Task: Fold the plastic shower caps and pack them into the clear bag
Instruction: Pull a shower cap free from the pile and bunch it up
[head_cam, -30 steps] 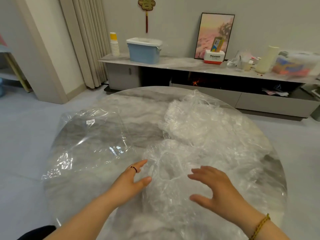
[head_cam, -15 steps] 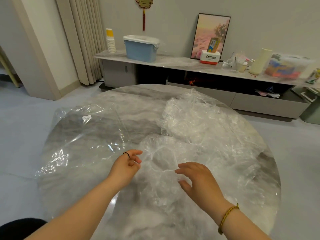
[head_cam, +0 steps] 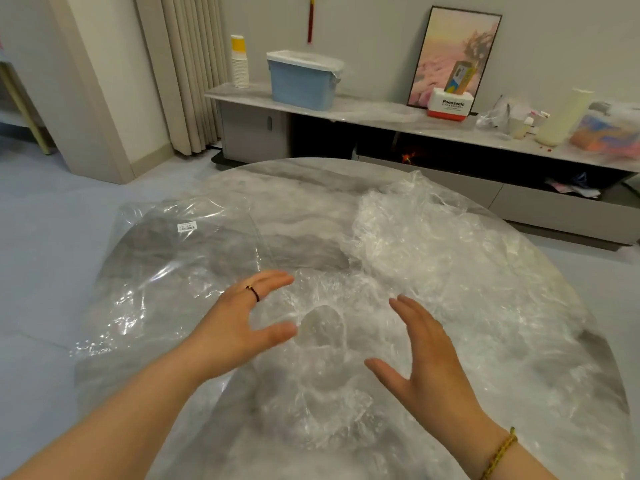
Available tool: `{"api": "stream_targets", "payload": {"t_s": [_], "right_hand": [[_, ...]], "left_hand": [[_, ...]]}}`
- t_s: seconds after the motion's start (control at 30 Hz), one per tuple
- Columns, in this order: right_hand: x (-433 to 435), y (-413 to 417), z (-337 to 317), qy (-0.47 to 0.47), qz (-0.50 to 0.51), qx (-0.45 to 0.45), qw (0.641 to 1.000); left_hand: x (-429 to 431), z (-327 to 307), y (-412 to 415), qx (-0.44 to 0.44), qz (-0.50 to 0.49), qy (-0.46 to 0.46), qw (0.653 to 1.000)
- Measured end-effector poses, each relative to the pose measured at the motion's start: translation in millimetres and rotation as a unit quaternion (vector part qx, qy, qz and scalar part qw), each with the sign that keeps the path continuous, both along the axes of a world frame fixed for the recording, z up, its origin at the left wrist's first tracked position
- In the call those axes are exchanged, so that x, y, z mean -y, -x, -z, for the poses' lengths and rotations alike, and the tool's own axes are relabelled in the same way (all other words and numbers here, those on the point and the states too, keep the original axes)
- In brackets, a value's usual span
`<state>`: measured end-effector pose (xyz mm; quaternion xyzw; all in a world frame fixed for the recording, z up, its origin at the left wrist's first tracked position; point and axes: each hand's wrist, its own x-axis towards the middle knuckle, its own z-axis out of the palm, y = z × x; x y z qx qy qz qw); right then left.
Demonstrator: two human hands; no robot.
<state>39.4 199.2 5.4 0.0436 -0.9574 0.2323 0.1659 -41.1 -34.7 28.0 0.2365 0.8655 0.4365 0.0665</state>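
- Across the middle of the room, a round table with a glossy, grey-veined marble top fills most of the view.
- Shower caps of thin, crinkled, translucent film lie in a loose heap over the table's right half and near side, showing no clear long axis.
- Clear bag, smooth and shiny, lies flat on the left and overhangs the table edge. Its long axis runs away from the person, with the barcode label at the far end.
- Left hand and right hand are spread, fingers straight, palms facing each other. They grip nothing and flank one rumpled cap; contact cannot be told.
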Motion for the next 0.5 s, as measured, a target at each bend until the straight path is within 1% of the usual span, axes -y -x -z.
{"api": "stream_targets", "payload": {"t_s": [0.07,0.1,0.13,0.17,0.23,0.27,0.3,0.33,0.4,0.47,0.5], "right_hand": [[-3,-12,-2,0.036,0.013,-0.035,0.999],[-3,-16,-4,0.038,0.011,-0.052,0.998],[-2,-20,-4,0.018,0.006,-0.057,0.998],[1,-24,-5,-0.016,-0.005,-0.06,0.998],[7,-32,-6,-0.099,-0.026,-0.054,0.993],[7,-38,-4,-0.143,-0.03,-0.034,0.989],[5,-46,-2,-0.18,-0.022,0.0,0.983],[0,-54,0,-0.213,-0.002,0.054,0.976],[-11,-72,-2,-0.246,0.061,0.156,0.955],[-24,-87,-13,-0.251,0.126,0.274,0.92],[-31,-89,-14,-0.235,0.152,0.311,0.908]], "left_hand": [[-3,1,-8,-0.039,0.106,0.113,0.987],[-5,7,-10,-0.068,0.142,0.174,0.972],[-8,13,-12,-0.118,0.167,0.216,0.955],[-11,21,-12,-0.149,0.18,0.24,0.942],[-14,30,-9,-0.178,0.175,0.247,0.936],[-16,35,-6,-0.198,0.167,0.235,0.937],[-20,38,-7,-0.214,0.155,0.228,0.937],[-23,36,-8,-0.204,0.143,0.226,0.942],[-30,42,-10,-0.201,0.099,0.219,0.95],[-36,44,-18,-0.097,0.108,0.259,0.955],[-41,44,-22,-0.079,0.114,0.269,0.953]]}}
